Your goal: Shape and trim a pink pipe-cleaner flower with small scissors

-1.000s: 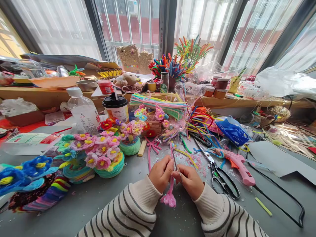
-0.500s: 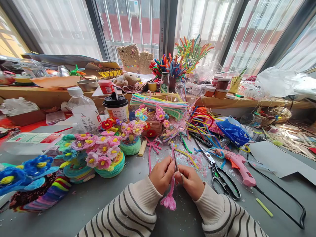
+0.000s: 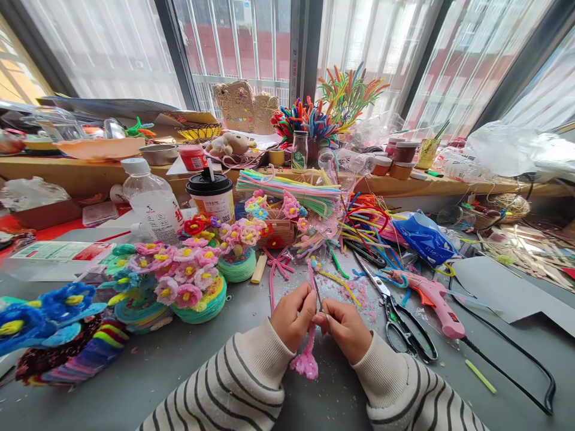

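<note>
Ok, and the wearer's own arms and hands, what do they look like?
Both arms wear cream or light grey long sleeves with thin dark stripes, ending in plain ribbed cuffs of a similar pale shade. The left hand and right hand are bare: no gloves, and no rings that I can make out.

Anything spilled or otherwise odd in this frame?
Yes: pink and pale fluff clippings lie loose on the grey tabletop, beyond the right hand and left of the large scissors. They look like scattered trimmings, not a neat pile.
</note>
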`<state>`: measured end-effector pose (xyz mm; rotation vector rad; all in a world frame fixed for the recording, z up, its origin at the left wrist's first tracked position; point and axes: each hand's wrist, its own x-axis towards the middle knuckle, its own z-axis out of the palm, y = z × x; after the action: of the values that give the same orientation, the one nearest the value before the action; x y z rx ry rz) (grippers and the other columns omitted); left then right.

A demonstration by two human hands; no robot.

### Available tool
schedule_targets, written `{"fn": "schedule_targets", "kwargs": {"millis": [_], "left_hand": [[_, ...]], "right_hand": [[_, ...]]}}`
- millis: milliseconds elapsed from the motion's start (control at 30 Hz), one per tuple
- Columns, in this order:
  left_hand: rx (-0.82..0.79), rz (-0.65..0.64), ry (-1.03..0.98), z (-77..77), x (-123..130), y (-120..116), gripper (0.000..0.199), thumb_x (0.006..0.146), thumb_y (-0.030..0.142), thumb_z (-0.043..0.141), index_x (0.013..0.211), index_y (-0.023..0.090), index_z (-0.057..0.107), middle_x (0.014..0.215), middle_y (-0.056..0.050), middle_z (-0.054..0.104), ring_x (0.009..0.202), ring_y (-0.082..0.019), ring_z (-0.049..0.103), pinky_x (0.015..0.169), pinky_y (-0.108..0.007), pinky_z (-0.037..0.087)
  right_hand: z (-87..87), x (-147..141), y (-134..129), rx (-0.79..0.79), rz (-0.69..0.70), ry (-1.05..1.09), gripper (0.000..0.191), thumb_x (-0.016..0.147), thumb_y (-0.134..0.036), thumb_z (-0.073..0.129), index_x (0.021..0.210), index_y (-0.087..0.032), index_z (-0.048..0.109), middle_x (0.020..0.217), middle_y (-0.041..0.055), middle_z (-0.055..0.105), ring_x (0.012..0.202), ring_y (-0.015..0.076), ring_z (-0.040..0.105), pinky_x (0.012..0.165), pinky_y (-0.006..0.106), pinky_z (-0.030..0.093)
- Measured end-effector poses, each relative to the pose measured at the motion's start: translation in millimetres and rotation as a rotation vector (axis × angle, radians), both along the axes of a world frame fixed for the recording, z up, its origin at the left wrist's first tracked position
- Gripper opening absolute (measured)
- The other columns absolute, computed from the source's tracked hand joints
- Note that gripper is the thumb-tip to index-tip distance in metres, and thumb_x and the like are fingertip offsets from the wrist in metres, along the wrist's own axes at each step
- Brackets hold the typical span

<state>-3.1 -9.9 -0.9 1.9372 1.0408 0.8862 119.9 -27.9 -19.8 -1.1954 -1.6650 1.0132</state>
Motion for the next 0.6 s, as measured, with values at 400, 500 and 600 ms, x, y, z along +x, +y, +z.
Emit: {"fn": "schedule_targets", "kwargs": {"millis": [400,500,600], "left_hand": [[-0.016,-0.081,0.015,5.8,0.6,-3.4,0.022,0.077,0.028,0.027,0.058,0.018,0.032,0.051,0.004,0.035,0.048,-0.010,0.035,0.049,-0.022,0.029],[0.008,-0.064,0.031,3.2,1.0,-2.5,0.023,0.077,0.029,0.027,0.057,0.018,0.032,0.051,0.004,0.032,0.048,-0.009,0.033,0.048,-0.023,0.027],[0.002,-0.060,0.022,1.2,1.1,-1.4,0.023,0.077,0.029,0.026,0.057,0.018,0.031,0.050,0.004,0.031,0.047,-0.009,0.032,0.047,-0.023,0.027]], "right_hand": [[2.2,1.9,-0.8,-0.016,0.130,0.051,0.051,0.067,-0.062,0.028,0.050,-0.016,0.040,0.047,-0.0034,0.033,0.044,0.0083,0.031,0.043,0.021,0.024],[2.3,1.9,-0.2,-0.019,0.117,0.048,0.049,0.067,-0.061,0.031,0.049,-0.016,0.039,0.048,-0.0026,0.037,0.045,0.0089,0.034,0.044,0.022,0.026],[1.4,2.1,0.9,-0.039,0.080,0.051,0.045,0.067,-0.058,0.036,0.047,-0.017,0.037,0.046,-0.0031,0.038,0.044,0.0087,0.034,0.044,0.022,0.027]]}}
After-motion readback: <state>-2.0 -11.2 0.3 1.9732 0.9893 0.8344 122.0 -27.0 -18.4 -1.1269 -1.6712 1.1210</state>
